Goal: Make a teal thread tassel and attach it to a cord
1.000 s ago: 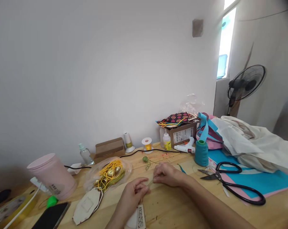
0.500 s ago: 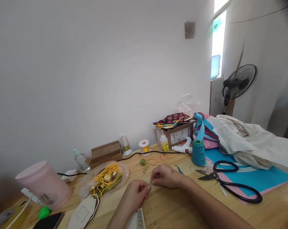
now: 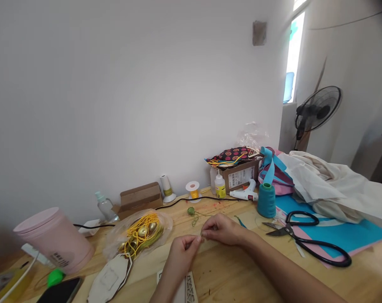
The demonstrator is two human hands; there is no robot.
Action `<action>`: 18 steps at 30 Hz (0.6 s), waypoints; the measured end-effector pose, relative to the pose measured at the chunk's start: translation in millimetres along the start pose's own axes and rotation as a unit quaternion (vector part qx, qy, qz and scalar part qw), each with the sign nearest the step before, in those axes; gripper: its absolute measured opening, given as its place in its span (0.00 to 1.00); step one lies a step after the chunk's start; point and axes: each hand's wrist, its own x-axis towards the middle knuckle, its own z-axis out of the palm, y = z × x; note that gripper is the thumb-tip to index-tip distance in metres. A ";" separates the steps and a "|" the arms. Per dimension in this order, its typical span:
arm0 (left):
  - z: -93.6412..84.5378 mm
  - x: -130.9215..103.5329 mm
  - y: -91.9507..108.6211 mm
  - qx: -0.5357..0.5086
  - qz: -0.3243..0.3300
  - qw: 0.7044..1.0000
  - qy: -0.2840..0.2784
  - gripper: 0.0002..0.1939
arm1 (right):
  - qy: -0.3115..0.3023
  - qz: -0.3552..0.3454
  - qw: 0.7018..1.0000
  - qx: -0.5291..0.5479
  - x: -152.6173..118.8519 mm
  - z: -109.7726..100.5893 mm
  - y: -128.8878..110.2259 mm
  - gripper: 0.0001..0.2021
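Both hands meet low over the pale wooden tabletop [image 3: 241, 269], fingertips almost nose to nose. The left hand [image 3: 183, 251] comes up from the bottom edge with thumb and forefinger pinched shut, and the right hand [image 3: 221, 229] reaches in from the right, its fingers likewise closed in a pinch. Between the two pinches sits something very fine, apparently a thin olive-green thread [image 3: 202, 239]; it is too slight to make out clearly, but it seems to run roughly left to right, from one pinch to the other.

Beyond the right hand, a little further back on the table, lies a small green ball of thread [image 3: 191, 211] with a loose strand trailing toward the hands. So the supply lies behind and slightly left of the grip, nearer the right hand's knuckles than the left's.

Just left of the hands, a clear plastic bag of yellow cord and gold bells [image 3: 142, 232]. Well to the right, black-handled scissors [image 3: 307, 240] and a teal thread cone [image 3: 266, 200].
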 end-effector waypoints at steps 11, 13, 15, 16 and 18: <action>-1.8 0.2 -0.5 -0.049 -0.007 0.998 0.044 0.19 | 0.206 -0.058 0.975 -0.054 4.1 -5.8 -7.1 0.08; -1.6 0.1 0.5 -0.050 -0.005 0.998 0.036 0.20 | 0.245 -0.088 0.962 -0.082 -0.2 -17.3 -19.6 0.07; -1.8 0.2 1.7 -0.049 -0.004 0.998 0.030 0.20 | 0.279 -0.100 0.950 -0.102 -10.2 -34.1 -36.4 0.07; -2.2 0.3 2.3 -0.047 -0.004 0.998 0.029 0.20 | 0.294 -0.094 0.945 -0.111 -18.1 -43.6 -44.2 0.08; -2.8 0.7 2.9 -0.044 -0.002 0.999 0.032 0.20 | 0.301 -0.053 0.942 -0.141 -41.0 -62.6 -53.4 0.08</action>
